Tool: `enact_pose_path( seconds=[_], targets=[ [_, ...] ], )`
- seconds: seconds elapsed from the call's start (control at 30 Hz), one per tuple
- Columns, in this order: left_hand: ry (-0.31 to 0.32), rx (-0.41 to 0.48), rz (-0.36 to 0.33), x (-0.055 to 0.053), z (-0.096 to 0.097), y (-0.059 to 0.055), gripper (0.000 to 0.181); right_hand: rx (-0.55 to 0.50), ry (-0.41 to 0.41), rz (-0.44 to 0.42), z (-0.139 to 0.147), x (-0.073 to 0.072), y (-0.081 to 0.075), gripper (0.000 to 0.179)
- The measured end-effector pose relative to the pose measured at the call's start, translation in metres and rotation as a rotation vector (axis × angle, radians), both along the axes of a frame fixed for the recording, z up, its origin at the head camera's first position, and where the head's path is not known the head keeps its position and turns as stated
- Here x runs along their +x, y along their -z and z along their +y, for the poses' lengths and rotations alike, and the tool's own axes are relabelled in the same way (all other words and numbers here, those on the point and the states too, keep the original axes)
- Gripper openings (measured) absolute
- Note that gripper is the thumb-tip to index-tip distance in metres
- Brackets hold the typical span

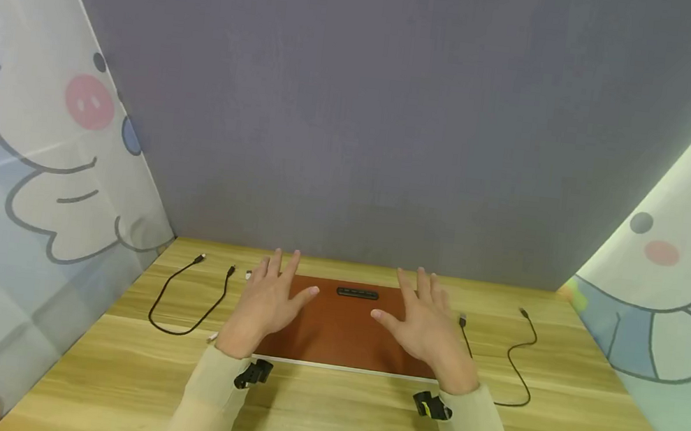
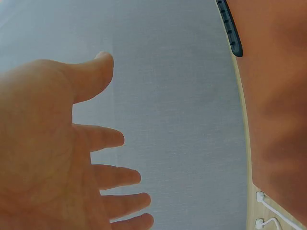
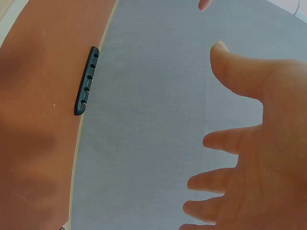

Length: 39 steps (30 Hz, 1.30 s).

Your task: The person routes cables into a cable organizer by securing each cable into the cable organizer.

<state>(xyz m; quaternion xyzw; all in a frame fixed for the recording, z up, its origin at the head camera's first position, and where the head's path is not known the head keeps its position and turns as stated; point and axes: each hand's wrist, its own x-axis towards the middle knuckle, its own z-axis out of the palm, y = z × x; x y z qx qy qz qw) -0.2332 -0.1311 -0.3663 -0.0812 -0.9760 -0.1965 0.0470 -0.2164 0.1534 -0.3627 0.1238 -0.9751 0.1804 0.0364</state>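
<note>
Both hands hover, fingers spread, over a brown desk mat (image 1: 340, 331). My left hand (image 1: 267, 302) overlaps the mat's left edge in the head view and holds nothing. Over the right edge is my right hand (image 1: 429, 326), its thumb pointing inward and its palm bare. Between them, at the mat's far edge, lies a black cable holder (image 1: 358, 293); its row of slots shows in the right wrist view. White plugs (image 2: 260, 196) with white cord lie beside the mat on the left, partly hidden by the left hand in the head view.
A looped black cable (image 1: 151, 309) lies on the wooden table (image 1: 324, 417) at left. Another black cable (image 1: 509, 352) curves at right, partly behind the right hand. A grey panel (image 1: 368, 119) rises at the back, with cartoon-printed cloths (image 1: 27, 112) at the sides.
</note>
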Motion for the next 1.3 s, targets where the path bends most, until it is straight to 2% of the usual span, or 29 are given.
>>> enact_pose_path(
  seconds=[0.27,0.43,0.5,0.57,0.7,0.93,1.13,1.3],
  targets=[
    [-0.012,0.070,0.128,0.001,-0.003,-0.004,0.072,-0.025,-0.083,0.053,-0.015,-0.006,0.006,0.087],
    [-0.024,0.136,0.242,0.005,-0.003,-0.009,0.049,-0.020,-0.131,0.056,-0.030,-0.009,0.010,0.086],
    [-0.021,0.145,0.289,0.004,-0.005,-0.008,0.040,-0.018,-0.145,0.053,-0.036,-0.010,0.010,0.086],
    [-0.018,0.139,0.307,0.004,-0.009,-0.005,0.034,-0.008,-0.156,0.043,-0.042,-0.011,0.010,0.085],
    [-0.023,0.069,0.264,0.003,-0.024,0.004,0.032,0.009,-0.180,0.022,-0.050,-0.015,0.012,0.082],
    [-0.023,-0.063,0.108,0.008,-0.056,0.020,0.035,0.034,-0.219,0.017,-0.060,-0.028,0.015,0.074],
    [-0.010,-0.088,0.030,0.014,-0.071,0.026,0.031,0.021,-0.256,-0.009,-0.069,-0.037,0.015,0.069],
    [-0.007,-0.078,-0.001,0.016,-0.077,0.032,0.029,0.008,-0.286,-0.023,-0.079,-0.049,0.015,0.064]
  ],
)
